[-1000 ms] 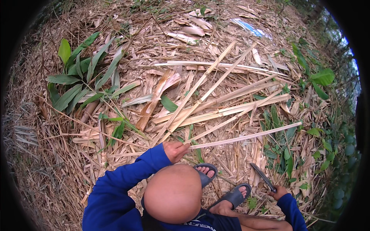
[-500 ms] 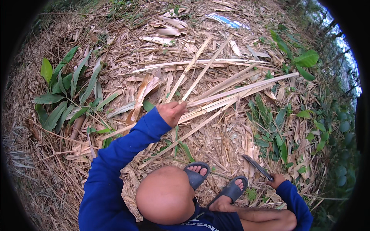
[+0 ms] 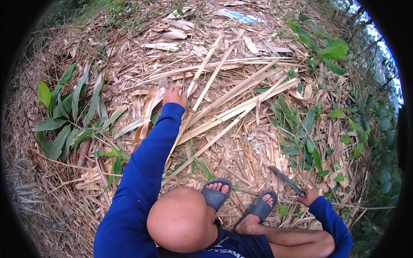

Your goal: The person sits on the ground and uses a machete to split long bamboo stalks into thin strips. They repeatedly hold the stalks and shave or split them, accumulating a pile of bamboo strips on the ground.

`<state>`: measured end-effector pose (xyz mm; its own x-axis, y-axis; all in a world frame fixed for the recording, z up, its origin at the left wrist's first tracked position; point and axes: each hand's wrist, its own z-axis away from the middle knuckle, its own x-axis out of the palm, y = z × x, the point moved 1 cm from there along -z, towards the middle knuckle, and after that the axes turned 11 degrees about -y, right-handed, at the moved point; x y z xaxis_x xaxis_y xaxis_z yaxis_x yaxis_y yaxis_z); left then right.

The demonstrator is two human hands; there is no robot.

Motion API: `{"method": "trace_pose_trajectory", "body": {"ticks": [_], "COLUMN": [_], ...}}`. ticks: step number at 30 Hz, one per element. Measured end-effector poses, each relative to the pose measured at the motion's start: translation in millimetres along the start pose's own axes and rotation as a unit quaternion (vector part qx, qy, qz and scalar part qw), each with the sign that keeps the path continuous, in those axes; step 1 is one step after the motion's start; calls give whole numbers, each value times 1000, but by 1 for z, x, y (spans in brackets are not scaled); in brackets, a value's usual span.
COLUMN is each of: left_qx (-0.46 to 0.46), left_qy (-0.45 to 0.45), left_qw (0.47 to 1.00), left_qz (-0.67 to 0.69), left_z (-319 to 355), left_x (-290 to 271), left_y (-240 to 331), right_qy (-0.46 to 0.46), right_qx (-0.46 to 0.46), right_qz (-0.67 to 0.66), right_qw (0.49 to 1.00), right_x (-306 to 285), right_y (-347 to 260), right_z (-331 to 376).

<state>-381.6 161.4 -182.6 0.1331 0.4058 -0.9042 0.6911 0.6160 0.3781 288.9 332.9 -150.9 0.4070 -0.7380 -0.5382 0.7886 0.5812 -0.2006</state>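
The left hand [image 3: 175, 97] is showing beside crossed strips [image 3: 241, 112] on the ground, its grip impossible to tell; the right hand [image 3: 309, 198] is gripping a knife [image 3: 285, 179], its blade possibly endangering the nearer foot [image 3: 267, 199] if slipping.

"Where was the left hand [image 3: 175, 96]?"

"Out ahead, palm down, just left of the long pale strips [image 3: 241, 110] that lay crossed on the dry litter [image 3: 254, 144]. I couldn't tell whether its fingers gripped anything."

"And the right hand [image 3: 308, 197]?"

"Near and to the right, closed around a dark knife [image 3: 285, 179], its tip pointing far and left."

"What else?"

"Grey sandals [image 3: 260, 208] between the hands, a blue-and-white scrap [image 3: 243, 16] far off."
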Motion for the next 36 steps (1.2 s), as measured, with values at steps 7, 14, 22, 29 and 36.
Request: {"method": "trace_pose_trajectory", "body": {"ticks": [7,14,22,29,36], "left_qx": [-126,-107,-89,-12,41], "left_qy": [-115,-214,-283,-150,-24], "left_qw": [985,965,953,988,987], "left_qz": [-20,-106,-59,24,151], "left_z": [102,77,53,49,19], "left_x": [35,40,15,6,-18], "left_y": [-26,1,4,-34,-97], "right_qy": [-13,-18,-4,-3,5], "right_qx": [27,27,16,19,-2], "right_qz": [10,21,11,-1,10], "right_qw": [999,999,1000,1000,1000], "right_x": [-9,-11,-5,-6,-10], "right_y": [3,-1,2,-1,-5], "right_z": [1,-2,3,5,-7]}}
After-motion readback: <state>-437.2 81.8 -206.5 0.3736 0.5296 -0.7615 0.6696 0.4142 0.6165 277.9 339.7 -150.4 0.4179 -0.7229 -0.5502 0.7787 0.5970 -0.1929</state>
